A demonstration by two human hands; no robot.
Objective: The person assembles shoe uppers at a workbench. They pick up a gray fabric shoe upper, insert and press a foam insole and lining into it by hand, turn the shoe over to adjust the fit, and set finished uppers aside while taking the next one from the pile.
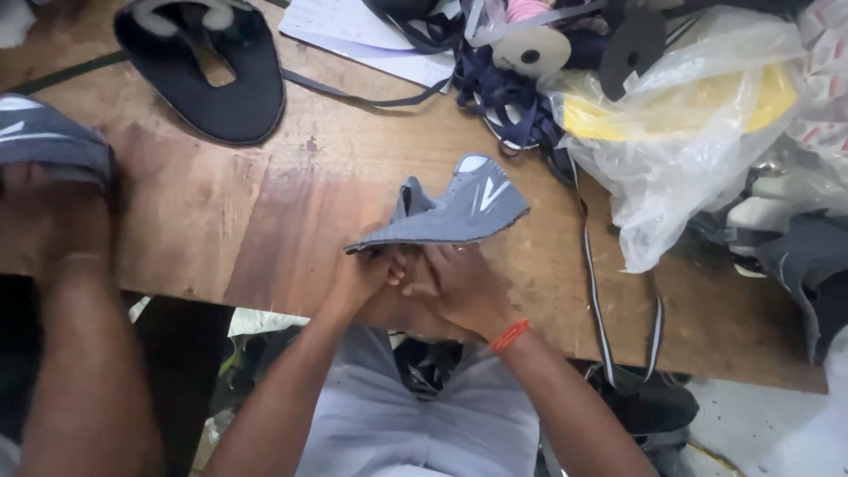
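A grey shoe upper (450, 212) with white side marks is held up at the near edge of the wooden table (265, 221). My left hand (358, 281) grips its lower edge from the left. Pressed close beside it, my right hand (459, 284), with an orange band on the wrist, grips the same edge from the right. The fingers of both hands are curled under the upper, and the fingertips are hidden.
Another person's arm (71, 318) reaches in at the far left onto a second grey shoe upper (44, 132). A black shoe piece (208, 75) lies at the back. Dark ribbons (508, 102), a spool (530, 49), a clear plastic bag (689, 132) and white paper (353, 31) crowd the back right.
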